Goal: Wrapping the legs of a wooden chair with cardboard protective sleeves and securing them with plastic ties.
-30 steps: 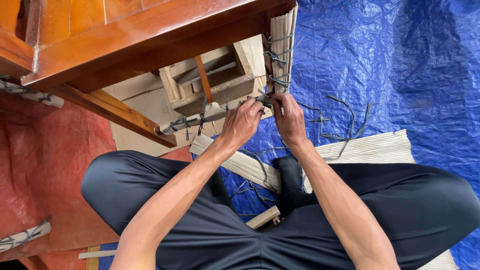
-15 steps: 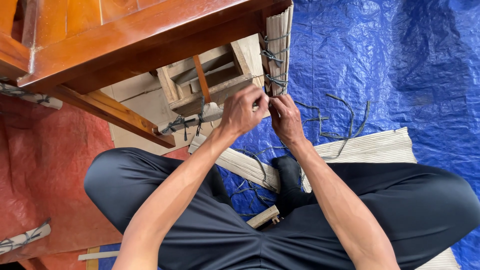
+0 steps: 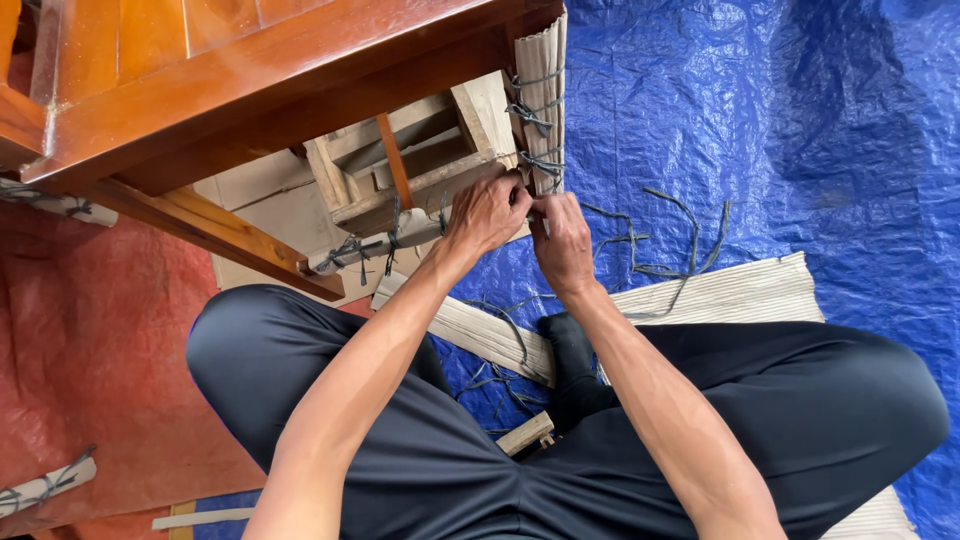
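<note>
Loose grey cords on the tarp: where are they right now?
Head view: the loose grey cords lie on the blue tarp, right of the right hand, just above the ribbed cardboard sheet.

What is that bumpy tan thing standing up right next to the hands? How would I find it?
Start at the big shiny brown table at the top. At its right corner, above the blue tarp, a leg is wrapped in ribbed cardboard. Unlike the flat cardboard sheets on the floor, it stands upright and is bound with grey ties.
</note>
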